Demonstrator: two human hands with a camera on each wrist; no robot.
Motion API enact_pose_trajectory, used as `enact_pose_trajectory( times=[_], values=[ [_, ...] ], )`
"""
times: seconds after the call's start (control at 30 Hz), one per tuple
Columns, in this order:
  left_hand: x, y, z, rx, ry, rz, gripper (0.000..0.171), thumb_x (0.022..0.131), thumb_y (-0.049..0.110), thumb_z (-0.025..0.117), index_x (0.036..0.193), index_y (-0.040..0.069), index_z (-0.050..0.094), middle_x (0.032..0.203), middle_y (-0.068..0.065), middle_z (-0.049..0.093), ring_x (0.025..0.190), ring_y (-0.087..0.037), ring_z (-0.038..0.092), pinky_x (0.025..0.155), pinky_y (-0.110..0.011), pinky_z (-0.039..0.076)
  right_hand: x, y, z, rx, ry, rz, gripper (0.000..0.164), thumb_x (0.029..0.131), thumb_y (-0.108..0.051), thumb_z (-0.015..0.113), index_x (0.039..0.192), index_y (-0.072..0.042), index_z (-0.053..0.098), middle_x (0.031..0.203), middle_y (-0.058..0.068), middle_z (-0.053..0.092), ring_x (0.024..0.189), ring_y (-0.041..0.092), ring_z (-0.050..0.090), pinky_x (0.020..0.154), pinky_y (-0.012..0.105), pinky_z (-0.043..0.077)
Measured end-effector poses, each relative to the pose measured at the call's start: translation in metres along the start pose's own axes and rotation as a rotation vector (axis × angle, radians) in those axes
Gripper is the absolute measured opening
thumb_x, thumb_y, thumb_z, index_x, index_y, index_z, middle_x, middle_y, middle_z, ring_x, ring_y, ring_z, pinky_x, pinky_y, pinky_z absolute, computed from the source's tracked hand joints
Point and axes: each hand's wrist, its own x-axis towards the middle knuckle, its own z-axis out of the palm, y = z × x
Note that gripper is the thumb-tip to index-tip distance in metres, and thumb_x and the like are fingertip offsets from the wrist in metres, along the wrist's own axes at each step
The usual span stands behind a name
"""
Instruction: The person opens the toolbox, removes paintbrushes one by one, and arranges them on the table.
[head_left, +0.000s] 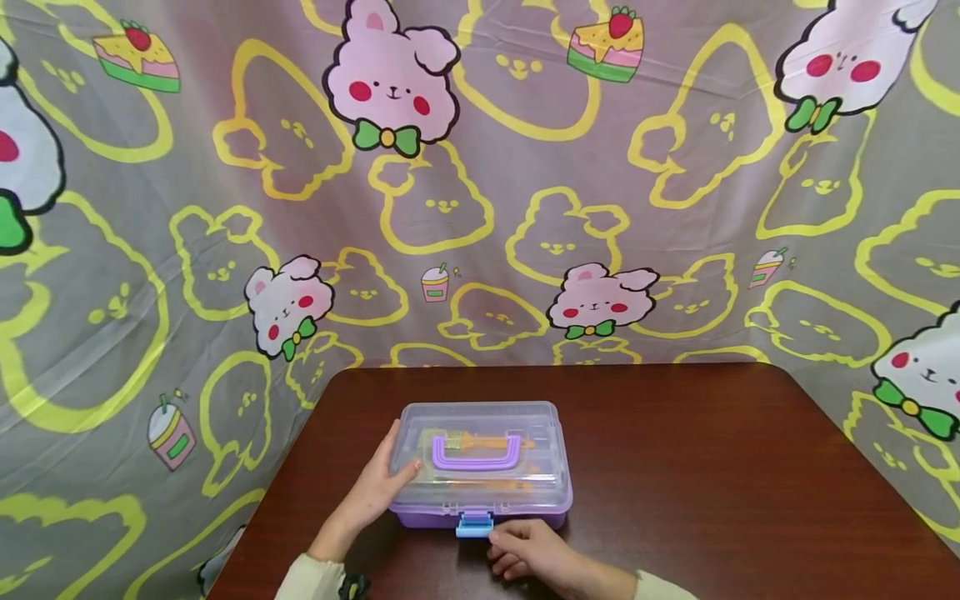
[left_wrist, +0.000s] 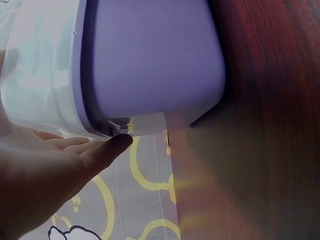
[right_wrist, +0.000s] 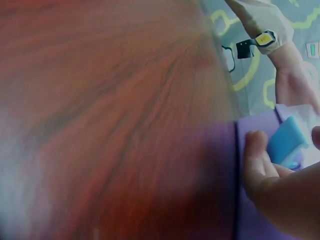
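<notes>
A storage box (head_left: 480,492) with a purple base, clear lid and purple handle (head_left: 476,454) stands on the table, lid down. Through the lid show a paintbrush (head_left: 487,442) and other orange items. My left hand (head_left: 382,482) lies along the box's left side, its thumb over the lid; in the left wrist view its straight fingers (left_wrist: 107,150) touch the lid's edge. The blue latch (head_left: 475,526) tilts outward from the box's front. My right hand (head_left: 536,550) is beside the latch, fingers bent; in the right wrist view thumb and finger stand apart around the latch (right_wrist: 289,142).
The dark brown wooden table (head_left: 712,467) extends far to the right of the box and behind it. A patterned cloth (head_left: 510,208) with rabbits and yellow outlines hangs around the back and sides. A dark wristband (head_left: 354,587) is on the left wrist.
</notes>
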Motion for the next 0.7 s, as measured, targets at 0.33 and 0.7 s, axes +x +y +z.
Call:
enact_pose_trajectory(
  times=[0.33, 0.7],
  values=[
    [0.0, -0.003, 0.0, 0.039, -0.002, -0.046, 0.086, 0.09, 0.028, 0.065, 0.148, -0.007, 0.011, 0.152, -0.028, 0.014, 0.137, -0.04, 0.015, 0.108, -0.052, 0.014, -0.043, -0.036, -0.034, -0.736, 0.034, -0.451, 0.03, 0.092, -0.017, 0.063, 0.113, 0.005, 0.064, 0.096, 0.005, 0.068, 0.081, 0.002, 0.059, 0.066, 0.023, 0.051],
    [-0.001, -0.009, -0.006, -0.17, -0.116, -0.094, 0.089, 0.089, 0.02, 0.065, 0.15, -0.002, 0.004, 0.153, -0.025, 0.01, 0.135, -0.038, 0.021, 0.107, -0.052, 0.016, -0.044, -0.038, -0.077, -1.026, 0.57, -0.65, 0.039, 0.078, -0.015, 0.077, 0.111, -0.008, 0.057, 0.111, 0.001, 0.057, 0.097, 0.015, 0.055, 0.075, 0.033, 0.049]
  ],
)
